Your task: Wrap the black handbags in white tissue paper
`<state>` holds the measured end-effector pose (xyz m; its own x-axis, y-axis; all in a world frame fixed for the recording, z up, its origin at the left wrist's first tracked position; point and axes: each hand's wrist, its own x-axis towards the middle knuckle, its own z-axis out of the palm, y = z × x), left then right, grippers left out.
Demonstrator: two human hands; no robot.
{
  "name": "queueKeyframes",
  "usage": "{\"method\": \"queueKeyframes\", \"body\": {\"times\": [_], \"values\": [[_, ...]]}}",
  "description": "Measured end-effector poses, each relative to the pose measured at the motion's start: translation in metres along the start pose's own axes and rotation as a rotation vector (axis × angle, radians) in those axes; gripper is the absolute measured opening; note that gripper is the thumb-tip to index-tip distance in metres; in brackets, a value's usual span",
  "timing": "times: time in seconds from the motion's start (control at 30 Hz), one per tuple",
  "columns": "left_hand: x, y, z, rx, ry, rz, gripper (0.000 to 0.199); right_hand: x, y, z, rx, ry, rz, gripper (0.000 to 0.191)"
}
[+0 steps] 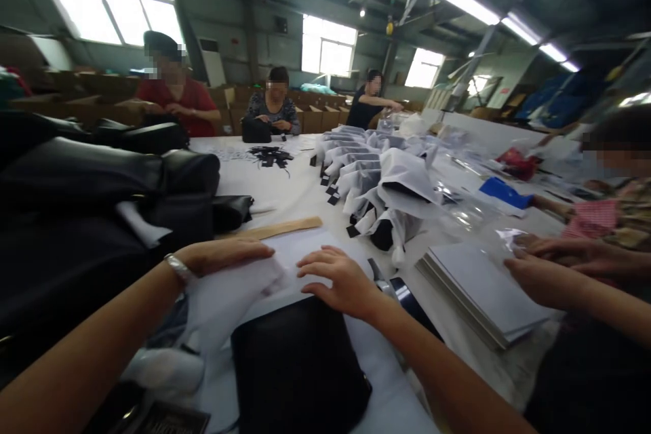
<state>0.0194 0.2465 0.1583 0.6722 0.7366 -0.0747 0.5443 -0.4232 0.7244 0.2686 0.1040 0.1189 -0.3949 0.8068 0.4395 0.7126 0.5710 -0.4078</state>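
Directly before me a flat black bag (300, 366) lies on white sheeting that covers the table front. My left hand (228, 256), a silvery bracelet at its wrist, stretches over a thin, see-through white sheet (221, 305) left of the bag. Its fingers are long and straight; the thumb side is partly hidden. Just past the bag's far edge, my right hand (338, 278) hovers or rests over the white sheeting, fingers spread, nothing held. Whether it touches the surface I cannot tell. Both hands point toward each other with a small gap between them.
Black bags (102, 203) pile up on the left. A wooden strip (285, 225) lies beyond my hands. White-wrapped bags (356, 163) fill the centre. A stack of white boards (483, 285) stands right, beside a co-worker's hands (554, 264). Several people sit or stand around the table.
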Motion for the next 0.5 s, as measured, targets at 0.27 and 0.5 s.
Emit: {"method": "queueKeyframes", "body": {"times": [0.27,0.5], "values": [[0.012,0.013,0.006,-0.156,-0.320,-0.123,0.044,0.009,0.005,0.003,0.017,0.059,0.067,0.058],[0.011,0.018,0.005,-0.088,-0.363,-0.059,0.036,0.020,0.013,0.014,0.072,0.125,0.098,0.039]]}}
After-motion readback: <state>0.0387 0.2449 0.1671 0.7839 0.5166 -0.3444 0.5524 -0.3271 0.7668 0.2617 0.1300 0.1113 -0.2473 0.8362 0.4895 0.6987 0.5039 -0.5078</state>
